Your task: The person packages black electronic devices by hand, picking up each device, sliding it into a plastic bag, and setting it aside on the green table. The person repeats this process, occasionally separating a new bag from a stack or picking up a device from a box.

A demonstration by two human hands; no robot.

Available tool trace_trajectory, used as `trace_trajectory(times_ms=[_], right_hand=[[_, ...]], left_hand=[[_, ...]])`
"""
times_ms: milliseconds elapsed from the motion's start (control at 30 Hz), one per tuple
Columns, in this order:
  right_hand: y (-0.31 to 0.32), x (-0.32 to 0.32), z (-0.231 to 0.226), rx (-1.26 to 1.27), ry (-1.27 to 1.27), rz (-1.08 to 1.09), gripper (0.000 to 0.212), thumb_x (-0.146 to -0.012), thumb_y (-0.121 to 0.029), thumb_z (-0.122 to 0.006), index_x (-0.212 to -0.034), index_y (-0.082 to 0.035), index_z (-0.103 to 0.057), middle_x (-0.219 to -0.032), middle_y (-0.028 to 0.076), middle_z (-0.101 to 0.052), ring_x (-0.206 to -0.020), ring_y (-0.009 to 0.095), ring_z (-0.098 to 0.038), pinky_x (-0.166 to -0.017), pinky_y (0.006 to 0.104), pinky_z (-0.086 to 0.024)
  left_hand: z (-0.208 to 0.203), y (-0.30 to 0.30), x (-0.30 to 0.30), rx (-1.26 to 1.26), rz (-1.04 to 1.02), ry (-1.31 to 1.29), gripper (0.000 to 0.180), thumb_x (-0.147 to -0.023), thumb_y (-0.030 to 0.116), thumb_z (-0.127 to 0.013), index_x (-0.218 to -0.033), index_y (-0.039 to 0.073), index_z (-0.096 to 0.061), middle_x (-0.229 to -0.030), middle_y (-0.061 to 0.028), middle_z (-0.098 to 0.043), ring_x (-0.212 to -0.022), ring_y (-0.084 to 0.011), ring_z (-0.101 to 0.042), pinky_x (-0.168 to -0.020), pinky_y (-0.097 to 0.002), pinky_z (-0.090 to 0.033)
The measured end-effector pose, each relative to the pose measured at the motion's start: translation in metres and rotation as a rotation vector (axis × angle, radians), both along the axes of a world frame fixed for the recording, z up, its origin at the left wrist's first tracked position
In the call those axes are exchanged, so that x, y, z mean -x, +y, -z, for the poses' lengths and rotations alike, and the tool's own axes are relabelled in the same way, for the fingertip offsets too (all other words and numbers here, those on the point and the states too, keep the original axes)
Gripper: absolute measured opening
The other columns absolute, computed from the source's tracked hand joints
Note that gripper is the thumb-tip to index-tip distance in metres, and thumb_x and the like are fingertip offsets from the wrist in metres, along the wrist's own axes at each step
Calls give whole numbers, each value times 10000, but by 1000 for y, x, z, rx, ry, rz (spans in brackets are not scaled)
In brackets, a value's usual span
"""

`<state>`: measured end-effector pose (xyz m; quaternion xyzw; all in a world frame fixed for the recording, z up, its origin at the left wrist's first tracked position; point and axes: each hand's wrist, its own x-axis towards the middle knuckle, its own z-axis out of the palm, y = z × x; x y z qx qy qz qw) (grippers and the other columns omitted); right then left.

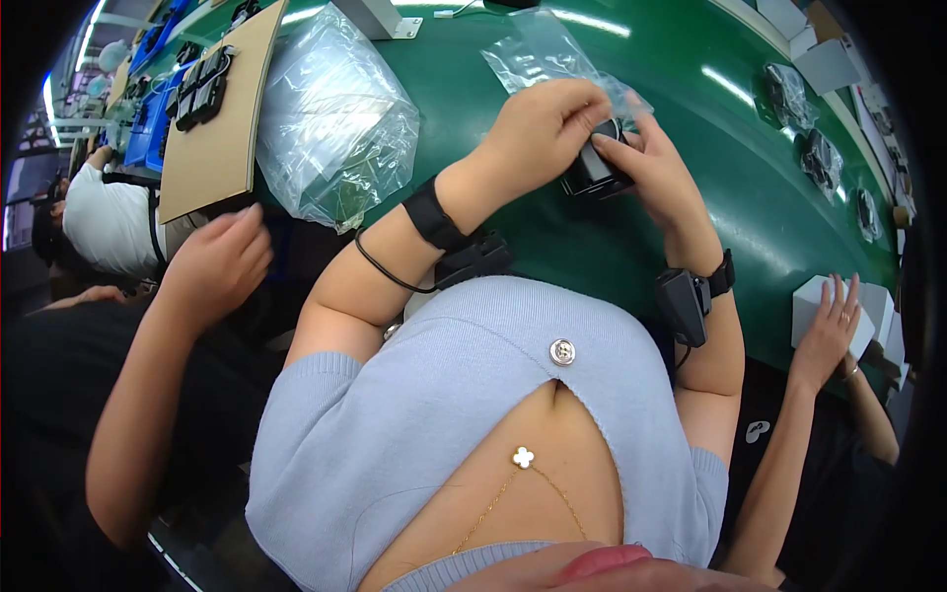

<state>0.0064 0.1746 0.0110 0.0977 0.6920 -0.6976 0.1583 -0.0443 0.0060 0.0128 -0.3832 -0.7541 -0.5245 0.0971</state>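
2 hands (541, 123) at black boxy item (592, 176) (clear plastic bag (545, 57) beyond).

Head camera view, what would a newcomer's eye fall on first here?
Probably the big, shiny clear plastic bag at upper left, spread over the green table beside a brown cardboard sheet. Next, right of top centre, the right hand holds a black boxy object, with the left hand close over it.
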Motion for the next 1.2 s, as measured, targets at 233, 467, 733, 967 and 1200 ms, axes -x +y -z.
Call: trace_trajectory(times_ms=[233,467,733,967,1200], right_hand=[[13,-2,-12,404,9,278,376,-873,-197,-586,-1185,-8,-496,-909,51,-612,-783,117,-606,-670,272,-512],[-2,-2,25,43,592,550,343,-878,-201,-597,-1104,38,-503,-934,115,-616,-870,231,-606,-743,318,-497],[-3,3,36,-285,608,376,410,-890,-265,-596,-1110,60,-480,-927,145,-608,-856,250,-598,-729,313,-483],[38,0,64,-390,569,316,510,-887,-313,-606,-1177,68,-432,-933,170,-599,-845,249,-594,-722,308,-477],[5,2,9,4,-1,449,562,-858,-275,-633,-1292,7,-414,-1083,131,-545,-991,191,-545,-762,299,-478]], left_hand=[[0,3,-6,76,-61,422,115,-746,67,-594,-849,115,-616,-693,-60,-542,-646,-261,-552,-570,-342,-438],[-16,43,-32,20,-26,547,134,-725,56,-646,-855,78,-626,-656,-58,-539,-609,-235,-550,-539,-323,-447],[-7,61,-50,214,-2,474,144,-699,88,-597,-842,73,-603,-669,-53,-552,-654,-208,-611,-572,-331,-477],[-8,22,-31,-18,-339,529,302,-764,220,-694,-953,21,-571,-707,-97,-565,-733,-252,-610,-646,-345,-488],[35,-32,-1,193,-346,-369,393,-817,181,-672,-1076,-28,-465,-749,-91,-590,-687,-175,-598,-605,-308,-482]])
